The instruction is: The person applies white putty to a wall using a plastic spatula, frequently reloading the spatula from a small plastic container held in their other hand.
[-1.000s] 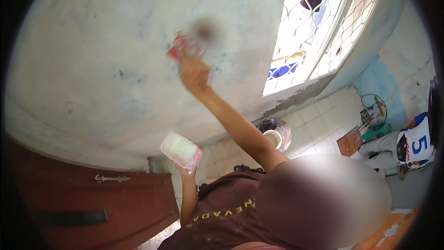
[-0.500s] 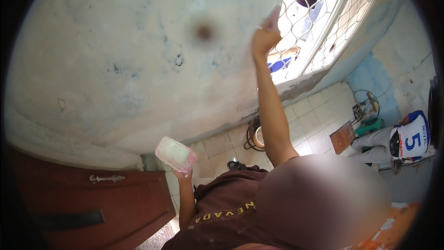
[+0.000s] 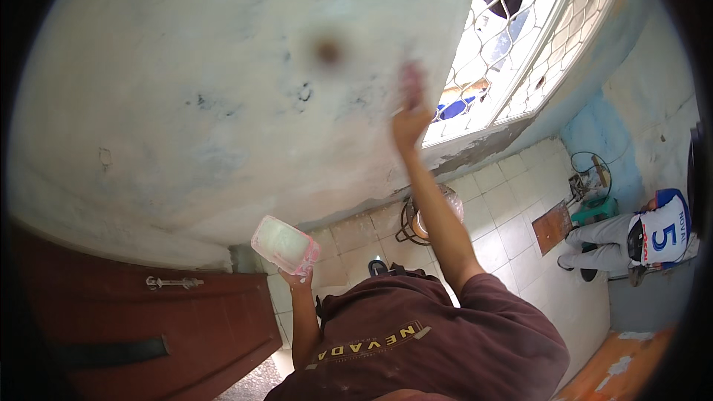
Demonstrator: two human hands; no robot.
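Observation:
My left hand (image 3: 298, 279) holds up a pinkish, roughly rectangular tub (image 3: 311, 252) from its lower end. Pale whitish stuff lies in the tub, and smears show on its side and by my fingers. My right arm reaches up to the patchy pale wall (image 3: 245, 134), beside the window. In my right hand (image 3: 410, 128), the fingers are closed round a pinkish tool (image 3: 413, 87), too blurred to name. That tool overlaps the wall surface; whether it touches cannot be made out.
A white-grilled window (image 3: 512, 44) stands right of my right hand. Below my right forearm, a round container (image 3: 448, 204) sits on the tiled floor (image 3: 486, 212). A brown door (image 3: 148, 312) fills the lower left. At right, a person (image 3: 657, 230) is beside a green stool (image 3: 594, 210) and brown board (image 3: 553, 228).
My right hand with the pinkish tool has come down and slightly left, off the window's edge toward the wall. The left hand still holds the tub in nearly the same place.

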